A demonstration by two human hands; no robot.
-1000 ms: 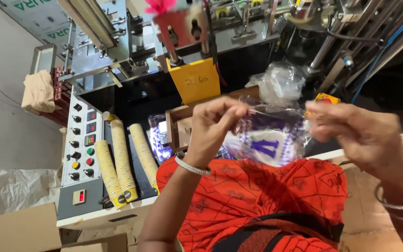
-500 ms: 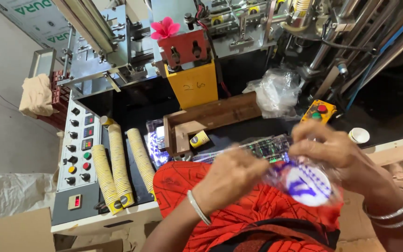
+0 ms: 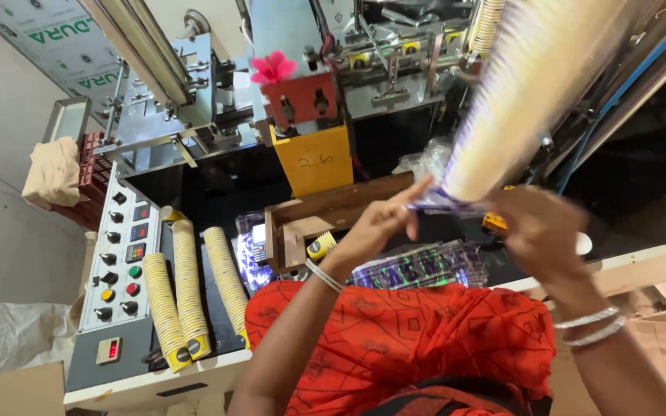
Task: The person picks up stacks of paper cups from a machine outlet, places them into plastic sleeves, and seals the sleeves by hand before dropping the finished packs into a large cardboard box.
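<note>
A pale grey wall (image 3: 1,223) runs down the left side, with a white panel printed in green lettering (image 3: 48,38) leaning at the top corner. A large metal machine (image 3: 325,69) fills the middle, its grey control panel (image 3: 121,270) set with knobs and coloured buttons, a folded beige cloth (image 3: 53,171) resting on its left edge and a pink flower (image 3: 273,68) stuck near the top. Crumpled clear plastic sheeting (image 3: 1,339) and brown cardboard (image 3: 13,393) lie on the floor at lower left, in flat, even light.
</note>
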